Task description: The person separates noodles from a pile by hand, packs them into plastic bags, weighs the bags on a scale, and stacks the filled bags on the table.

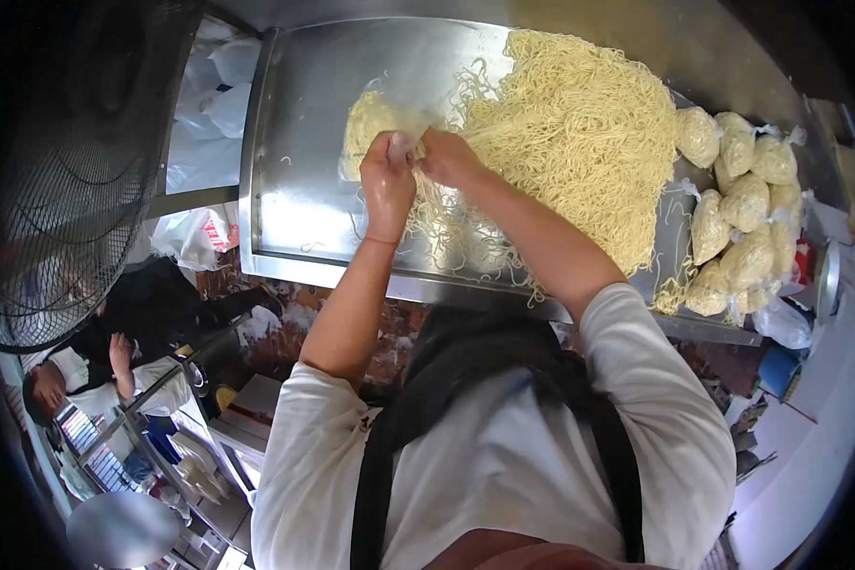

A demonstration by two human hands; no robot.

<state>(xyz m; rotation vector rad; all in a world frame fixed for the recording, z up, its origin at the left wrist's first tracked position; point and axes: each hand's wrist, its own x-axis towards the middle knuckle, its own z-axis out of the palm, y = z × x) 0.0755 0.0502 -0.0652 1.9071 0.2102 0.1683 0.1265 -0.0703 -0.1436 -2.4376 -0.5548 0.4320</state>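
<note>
A clear plastic bag of yellow noodles [365,121] hangs just past my hands, over the left part of the metal tray [318,71]. My left hand [388,185] is closed on the bag's gathered mouth. Close beside it, my right hand [449,158] is curled with its fingertips at the same plastic; the exact pinch is partly hidden. A large heap of loose noodles [579,142] covers the tray's right half, and stray strands lie beneath my wrists.
Several filled noodle bags [746,204] are piled at the tray's right end. A fan [71,209] stands at the left, with white plastic bags [220,109] beyond the tray's left edge. Another person [114,366] is at the lower left.
</note>
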